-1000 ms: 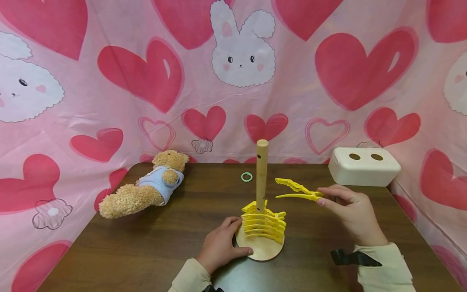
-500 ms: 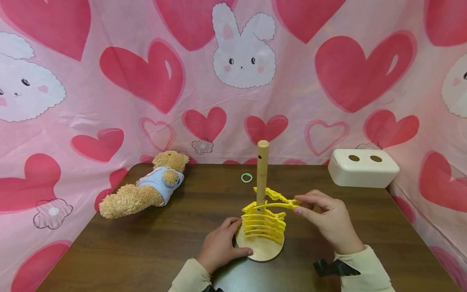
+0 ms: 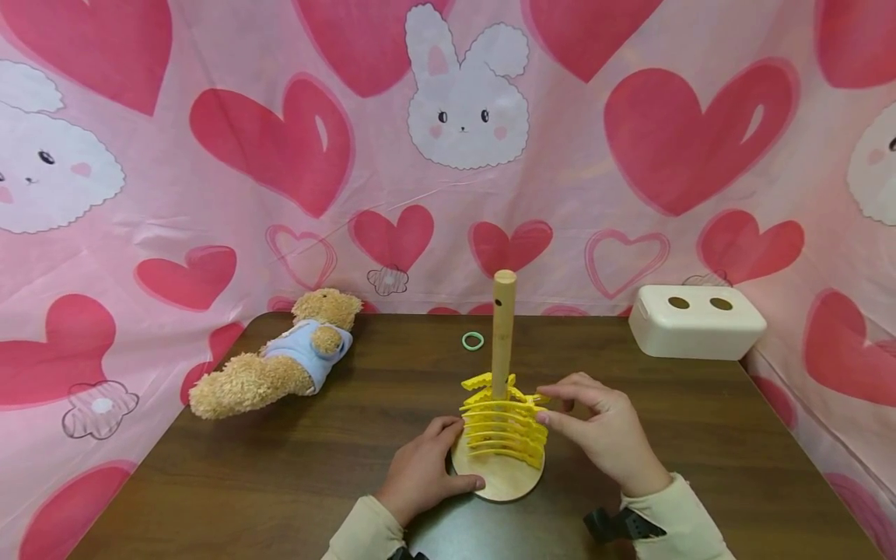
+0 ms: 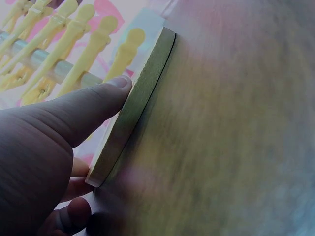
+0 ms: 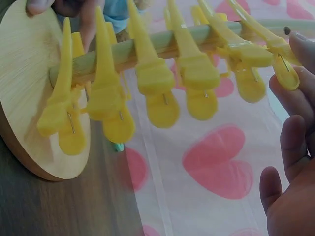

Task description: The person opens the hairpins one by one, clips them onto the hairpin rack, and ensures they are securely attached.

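A round wooden base carries an upright wooden post. Yellow hair clips are stacked along the lower post, their jaws astride it. My left hand holds the base by its left rim, the thumb lying across the near edge in the left wrist view. Thumb and fingers of my right hand pinch the handle end of the topmost hair clip. That clip reaches across the post, just above the others, one arm on each side of it.
On the table, a teddy bear in a blue top lies at the left. Behind the post is a small green ring. A cream box with two round holes stands back right, before a pink heart-patterned cloth.
My right hand has brought the hair clip leftward and down from beside the post onto it, and the clip's spread arms now straddle the post. My left hand has stayed on the base.
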`<action>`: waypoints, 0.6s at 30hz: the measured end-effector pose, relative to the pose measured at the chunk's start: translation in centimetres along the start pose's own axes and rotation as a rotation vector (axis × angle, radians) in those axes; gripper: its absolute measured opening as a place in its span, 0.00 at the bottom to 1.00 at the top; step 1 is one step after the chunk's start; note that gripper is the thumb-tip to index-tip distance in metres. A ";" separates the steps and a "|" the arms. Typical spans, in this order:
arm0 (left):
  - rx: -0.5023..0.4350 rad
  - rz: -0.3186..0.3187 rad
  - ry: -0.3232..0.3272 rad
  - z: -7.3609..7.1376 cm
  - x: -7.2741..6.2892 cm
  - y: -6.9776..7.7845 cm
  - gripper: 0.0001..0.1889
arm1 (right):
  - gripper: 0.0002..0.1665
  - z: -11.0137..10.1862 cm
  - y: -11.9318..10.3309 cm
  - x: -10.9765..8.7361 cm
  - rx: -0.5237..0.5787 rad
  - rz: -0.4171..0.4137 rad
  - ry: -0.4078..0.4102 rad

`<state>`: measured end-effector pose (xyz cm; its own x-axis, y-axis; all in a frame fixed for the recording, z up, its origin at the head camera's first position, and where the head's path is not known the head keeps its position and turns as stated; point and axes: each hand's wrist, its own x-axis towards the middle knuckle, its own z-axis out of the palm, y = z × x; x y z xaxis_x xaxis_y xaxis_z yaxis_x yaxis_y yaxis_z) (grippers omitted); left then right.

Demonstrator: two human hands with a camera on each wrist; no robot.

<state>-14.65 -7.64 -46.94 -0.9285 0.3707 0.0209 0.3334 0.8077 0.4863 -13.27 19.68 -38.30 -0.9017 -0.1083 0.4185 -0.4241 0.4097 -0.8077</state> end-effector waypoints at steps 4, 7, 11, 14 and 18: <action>0.001 0.000 0.000 0.0 0.0 0.0 0.49 | 0.14 0.1 0.0 0.0 0.017 -0.021 -0.006; 0.006 0.001 -0.002 0.0 0.0 0.1 0.49 | 0.15 0.0 0.0 -0.1 0.043 -0.020 -0.010; 0.012 0.004 0.003 0.0 0.0 0.1 0.49 | 0.16 -0.1 0.0 -0.2 0.056 0.003 -0.029; 0.015 0.010 0.013 0.1 0.0 0.1 0.49 | 0.16 -0.1 0.0 -0.2 0.062 0.017 -0.044; 0.026 0.022 0.027 0.0 -0.1 0.1 0.48 | 0.17 -0.2 0.1 -0.1 0.073 0.029 -0.061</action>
<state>-14.53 -7.59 -46.89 -0.9249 0.3762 0.0552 0.3576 0.8113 0.4625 -13.16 19.87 -38.36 -0.9161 -0.1530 0.3705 -0.4008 0.3468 -0.8480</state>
